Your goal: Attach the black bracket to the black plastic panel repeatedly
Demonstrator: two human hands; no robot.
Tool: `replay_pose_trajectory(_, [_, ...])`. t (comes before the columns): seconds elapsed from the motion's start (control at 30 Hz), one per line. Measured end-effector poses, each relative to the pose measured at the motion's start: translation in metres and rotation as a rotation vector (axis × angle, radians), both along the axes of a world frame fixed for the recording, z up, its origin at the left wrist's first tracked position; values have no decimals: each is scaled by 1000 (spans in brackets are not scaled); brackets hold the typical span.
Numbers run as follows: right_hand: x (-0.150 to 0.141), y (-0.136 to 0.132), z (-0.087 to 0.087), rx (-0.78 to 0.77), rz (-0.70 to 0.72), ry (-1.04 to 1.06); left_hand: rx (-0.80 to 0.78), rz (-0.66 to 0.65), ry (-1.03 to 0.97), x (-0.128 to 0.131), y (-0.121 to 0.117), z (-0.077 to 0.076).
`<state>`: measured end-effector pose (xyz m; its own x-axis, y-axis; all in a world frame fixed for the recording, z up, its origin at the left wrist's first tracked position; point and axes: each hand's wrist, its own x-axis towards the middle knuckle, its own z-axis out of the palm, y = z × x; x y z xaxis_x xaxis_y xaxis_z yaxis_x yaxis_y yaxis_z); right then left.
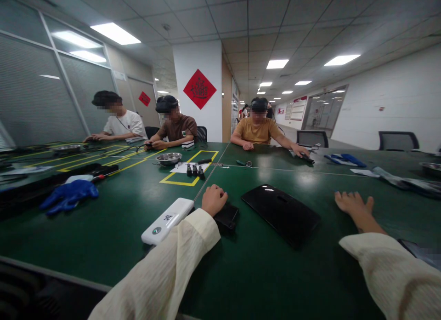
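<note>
My left hand [214, 199] rests on the table with its fingers curled in. The undersides of those fingers are hidden, so what they hold, if anything, does not show. Against its wrist lies a small black flat object [228, 219], partly covered by the hand and cuff. Left of the forearm is a white power bank [167, 222] marked 26. Between my two hands lies a glossy black panel [280, 212] with a small raised part near its far edge. My right hand [354, 207] lies palm down on the green table [255, 269], thumb apart from the fingers, to the right of the panel.
Ahead are several small black parts [195, 171] and a metal bowl [168, 159]. Blue gloves [70, 195] lie at the left, others [345, 160] at far right. Three people sit opposite; one person's hand [299, 151] touches a dark object. A dark device [418, 252] lies beside my right sleeve.
</note>
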<state>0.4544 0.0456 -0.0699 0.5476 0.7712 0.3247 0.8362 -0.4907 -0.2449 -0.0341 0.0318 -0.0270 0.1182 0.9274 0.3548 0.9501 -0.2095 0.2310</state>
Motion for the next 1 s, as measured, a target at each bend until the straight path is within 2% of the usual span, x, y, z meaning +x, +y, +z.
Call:
replay_pose_trajectory(0.1, [-2, -2, 2, -102, -44, 78, 0, -9, -4, 0, 1, -1])
replay_pose_trajectory(0.17, [-3, -4, 2, -106, -101, 113, -2, -15, -4, 0, 1, -1])
replay_pose_trajectory(0.3, [-6, -9, 0, 134, -200, 63, -12, -19, -8, 1, 0, 0])
replay_pose_trajectory(0.4, [-18, -13, 3, 308, -136, -56, -10, -19, -2, 1, 0, 1])
replay_pose_trajectory(0.53, [-64, -24, 15, 402, 129, -307, -4, -15, -8, 1, 0, 2])
replay_pose_trajectory(0.67, [-142, -47, 31, 399, 477, -482, -2, -1, -24, 2, 0, 3])
replay_pose_trajectory(0.83, [-236, -97, 39, 320, 875, -482, 14, 6, -24, 3, -1, 2])
replay_pose_trajectory(0.9, [-261, -117, 38, 264, 1038, -468, 17, 7, -19, 3, -1, 2])
replay_pose_trajectory(1.0, [-280, -137, 37, 164, 1230, -425, 8, 4, -14, 3, -2, 2])
